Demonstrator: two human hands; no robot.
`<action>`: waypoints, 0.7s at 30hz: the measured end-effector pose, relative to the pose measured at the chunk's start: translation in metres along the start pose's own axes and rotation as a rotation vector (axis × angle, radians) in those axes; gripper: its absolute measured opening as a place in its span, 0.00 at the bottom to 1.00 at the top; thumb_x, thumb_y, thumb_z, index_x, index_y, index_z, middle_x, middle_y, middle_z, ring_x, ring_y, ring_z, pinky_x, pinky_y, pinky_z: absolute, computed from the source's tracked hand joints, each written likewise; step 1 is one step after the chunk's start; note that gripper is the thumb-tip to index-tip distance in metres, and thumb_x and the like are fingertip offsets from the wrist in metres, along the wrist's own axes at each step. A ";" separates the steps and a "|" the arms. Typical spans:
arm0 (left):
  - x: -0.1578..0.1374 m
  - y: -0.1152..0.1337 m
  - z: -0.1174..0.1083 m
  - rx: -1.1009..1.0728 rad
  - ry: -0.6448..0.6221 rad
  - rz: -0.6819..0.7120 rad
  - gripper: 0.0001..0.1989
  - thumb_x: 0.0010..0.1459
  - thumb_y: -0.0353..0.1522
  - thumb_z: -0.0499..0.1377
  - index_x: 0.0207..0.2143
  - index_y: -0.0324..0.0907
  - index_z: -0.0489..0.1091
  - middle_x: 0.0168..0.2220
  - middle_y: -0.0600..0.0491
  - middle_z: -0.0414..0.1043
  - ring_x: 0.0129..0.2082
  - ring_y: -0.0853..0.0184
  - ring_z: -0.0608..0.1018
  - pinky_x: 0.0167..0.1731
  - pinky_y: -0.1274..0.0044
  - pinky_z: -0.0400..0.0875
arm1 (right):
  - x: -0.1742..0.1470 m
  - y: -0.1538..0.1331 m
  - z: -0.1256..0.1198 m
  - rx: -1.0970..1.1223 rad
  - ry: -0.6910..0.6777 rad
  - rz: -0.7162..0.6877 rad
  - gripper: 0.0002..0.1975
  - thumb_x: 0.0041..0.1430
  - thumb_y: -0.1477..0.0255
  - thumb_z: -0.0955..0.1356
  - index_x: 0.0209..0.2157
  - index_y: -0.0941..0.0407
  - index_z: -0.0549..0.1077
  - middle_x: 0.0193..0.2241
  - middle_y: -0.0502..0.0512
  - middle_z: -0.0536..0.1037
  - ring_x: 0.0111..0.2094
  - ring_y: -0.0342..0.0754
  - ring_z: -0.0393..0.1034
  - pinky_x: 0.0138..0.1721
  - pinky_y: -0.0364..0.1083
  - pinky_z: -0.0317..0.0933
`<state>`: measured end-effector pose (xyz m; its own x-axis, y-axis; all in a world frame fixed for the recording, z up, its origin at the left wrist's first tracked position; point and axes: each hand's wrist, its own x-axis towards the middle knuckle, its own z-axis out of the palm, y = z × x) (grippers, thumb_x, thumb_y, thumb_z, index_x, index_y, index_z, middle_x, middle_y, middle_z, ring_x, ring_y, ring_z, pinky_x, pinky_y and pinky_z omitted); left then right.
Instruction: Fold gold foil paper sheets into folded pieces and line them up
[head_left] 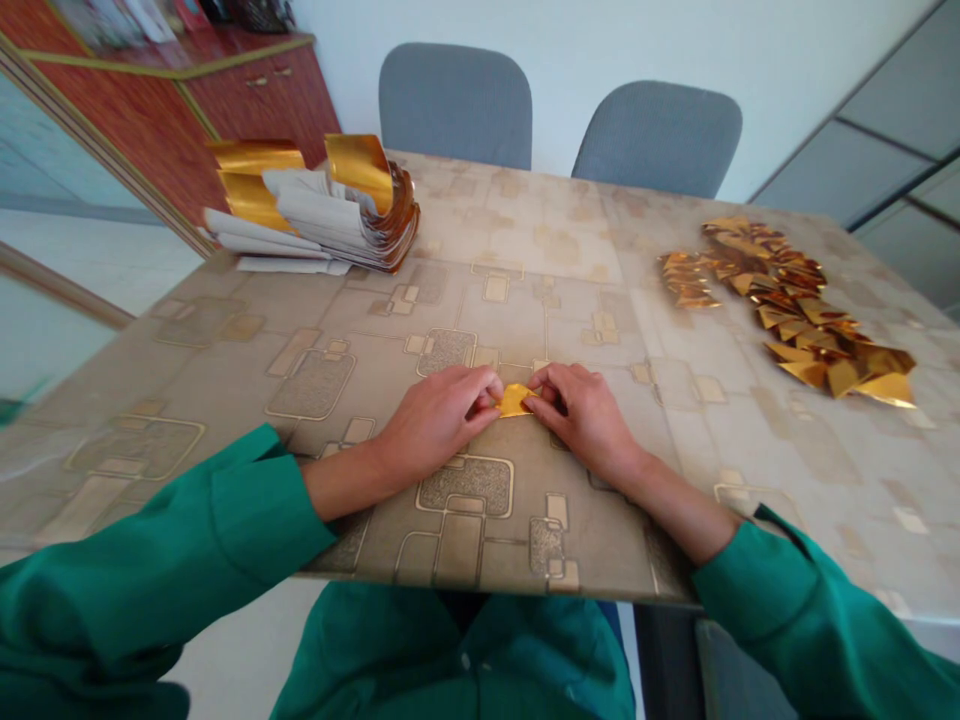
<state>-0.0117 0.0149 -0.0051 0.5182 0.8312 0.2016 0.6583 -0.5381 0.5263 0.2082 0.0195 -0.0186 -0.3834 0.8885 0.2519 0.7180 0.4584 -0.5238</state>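
A small folded piece of gold foil paper (515,400) is held just above or on the patterned tablecloth, near the front middle of the table. My left hand (442,408) pinches its left end between thumb and fingers. At the opposite end, my right hand (581,415) pinches the paper in the same way. The fingertips cover both ends, so only the middle of the paper shows.
At the back left stands a stack of gold and grey-white paper sheets (322,215). Folded gold paper pieces (799,300) lie in a curved row on the right. Two grey chairs (455,105) stand behind the table (480,300), and a red-brown cabinet (262,100) is at the left.
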 end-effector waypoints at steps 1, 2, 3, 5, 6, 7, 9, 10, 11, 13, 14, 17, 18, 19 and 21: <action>0.000 0.000 -0.001 0.045 -0.003 0.023 0.02 0.61 0.28 0.62 0.37 0.41 0.70 0.31 0.56 0.70 0.35 0.66 0.72 0.34 0.76 0.66 | 0.000 0.000 0.000 0.001 -0.001 0.004 0.04 0.61 0.73 0.71 0.35 0.55 0.71 0.24 0.48 0.73 0.29 0.45 0.63 0.33 0.45 0.53; 0.000 -0.001 -0.001 0.090 -0.003 0.054 0.03 0.62 0.29 0.62 0.38 0.41 0.71 0.34 0.54 0.71 0.38 0.64 0.73 0.37 0.74 0.67 | 0.000 0.001 0.000 0.008 -0.002 0.008 0.04 0.61 0.73 0.71 0.35 0.55 0.71 0.25 0.48 0.73 0.29 0.46 0.63 0.33 0.45 0.53; 0.000 -0.001 -0.002 0.130 0.000 0.089 0.04 0.63 0.30 0.61 0.40 0.41 0.72 0.36 0.53 0.71 0.41 0.62 0.73 0.40 0.72 0.68 | 0.000 0.001 -0.001 0.019 -0.005 0.009 0.04 0.61 0.72 0.71 0.34 0.55 0.71 0.25 0.48 0.73 0.30 0.46 0.64 0.33 0.45 0.53; 0.001 -0.003 -0.002 0.182 0.008 0.164 0.07 0.65 0.32 0.60 0.44 0.42 0.74 0.42 0.50 0.72 0.44 0.60 0.72 0.44 0.70 0.68 | 0.000 0.003 -0.003 0.034 -0.011 0.008 0.05 0.61 0.71 0.71 0.32 0.54 0.71 0.25 0.49 0.74 0.30 0.46 0.64 0.34 0.45 0.53; 0.002 -0.004 -0.002 0.194 0.010 0.205 0.08 0.66 0.33 0.59 0.45 0.42 0.75 0.44 0.50 0.73 0.45 0.61 0.72 0.45 0.69 0.68 | 0.000 0.004 -0.005 0.036 -0.013 0.006 0.06 0.62 0.70 0.71 0.32 0.54 0.71 0.25 0.48 0.74 0.30 0.46 0.64 0.35 0.46 0.54; 0.003 -0.005 -0.001 0.202 0.006 0.244 0.09 0.67 0.33 0.57 0.46 0.42 0.75 0.46 0.49 0.74 0.45 0.61 0.72 0.46 0.69 0.68 | 0.000 0.005 -0.006 0.037 -0.016 0.005 0.06 0.62 0.70 0.70 0.32 0.54 0.71 0.24 0.48 0.74 0.30 0.46 0.65 0.35 0.46 0.54; 0.005 -0.007 0.001 0.219 -0.003 0.305 0.11 0.69 0.32 0.54 0.47 0.42 0.75 0.49 0.50 0.75 0.46 0.62 0.73 0.47 0.69 0.68 | 0.000 0.007 -0.008 0.050 -0.025 0.004 0.05 0.63 0.69 0.69 0.32 0.54 0.72 0.24 0.48 0.73 0.29 0.46 0.65 0.36 0.47 0.54; 0.005 -0.008 0.002 0.231 -0.004 0.325 0.12 0.70 0.32 0.53 0.48 0.42 0.75 0.51 0.50 0.75 0.47 0.62 0.74 0.48 0.68 0.68 | 0.000 0.008 -0.009 0.061 -0.030 0.004 0.05 0.63 0.69 0.69 0.32 0.54 0.72 0.24 0.48 0.74 0.29 0.45 0.65 0.36 0.47 0.55; 0.005 -0.009 0.004 0.244 -0.004 0.341 0.13 0.70 0.32 0.52 0.49 0.42 0.75 0.53 0.50 0.75 0.48 0.62 0.74 0.49 0.68 0.69 | -0.001 0.008 -0.009 0.072 -0.036 0.003 0.05 0.63 0.69 0.69 0.32 0.54 0.72 0.24 0.48 0.74 0.29 0.45 0.65 0.36 0.47 0.55; 0.005 -0.010 0.006 0.264 -0.008 0.365 0.14 0.70 0.31 0.51 0.52 0.42 0.73 0.56 0.50 0.73 0.50 0.61 0.73 0.50 0.67 0.69 | -0.002 0.009 -0.010 0.082 -0.043 0.002 0.05 0.63 0.70 0.69 0.32 0.54 0.72 0.24 0.48 0.74 0.29 0.45 0.65 0.36 0.46 0.55; 0.004 -0.011 0.007 0.265 -0.014 0.382 0.14 0.71 0.30 0.51 0.53 0.42 0.72 0.56 0.50 0.73 0.51 0.61 0.73 0.51 0.67 0.70 | -0.002 0.009 -0.009 0.075 -0.046 0.000 0.04 0.63 0.70 0.69 0.33 0.54 0.72 0.25 0.48 0.74 0.29 0.45 0.65 0.37 0.46 0.55; 0.002 -0.015 0.009 0.270 -0.048 0.414 0.15 0.70 0.29 0.51 0.55 0.43 0.71 0.58 0.51 0.72 0.55 0.62 0.73 0.54 0.66 0.69 | -0.005 0.008 -0.009 0.003 -0.036 -0.007 0.03 0.62 0.71 0.69 0.33 0.53 0.72 0.27 0.48 0.75 0.32 0.46 0.66 0.38 0.47 0.53; 0.002 -0.016 0.010 0.276 -0.052 0.415 0.15 0.70 0.29 0.51 0.55 0.44 0.71 0.58 0.52 0.72 0.56 0.62 0.72 0.54 0.66 0.69 | -0.005 0.007 -0.008 -0.027 -0.032 -0.006 0.03 0.62 0.72 0.69 0.33 0.53 0.72 0.27 0.48 0.75 0.32 0.47 0.66 0.39 0.47 0.52; 0.002 -0.016 0.010 0.283 -0.049 0.414 0.15 0.70 0.29 0.52 0.55 0.45 0.71 0.58 0.52 0.72 0.57 0.61 0.72 0.55 0.65 0.69 | -0.006 0.007 -0.008 -0.055 -0.030 -0.005 0.03 0.62 0.71 0.69 0.33 0.53 0.72 0.28 0.48 0.75 0.33 0.47 0.66 0.39 0.48 0.52; 0.003 -0.018 0.009 0.283 -0.041 0.408 0.15 0.70 0.29 0.52 0.55 0.46 0.71 0.58 0.52 0.72 0.58 0.61 0.71 0.56 0.63 0.68 | -0.007 0.005 -0.009 -0.097 -0.033 -0.013 0.02 0.63 0.71 0.69 0.35 0.53 0.73 0.30 0.49 0.76 0.35 0.48 0.66 0.39 0.48 0.51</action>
<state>-0.0166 0.0258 -0.0217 0.7818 0.5418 0.3087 0.5167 -0.8400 0.1658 0.2195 0.0154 -0.0159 -0.4109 0.8822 0.2299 0.7654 0.4708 -0.4387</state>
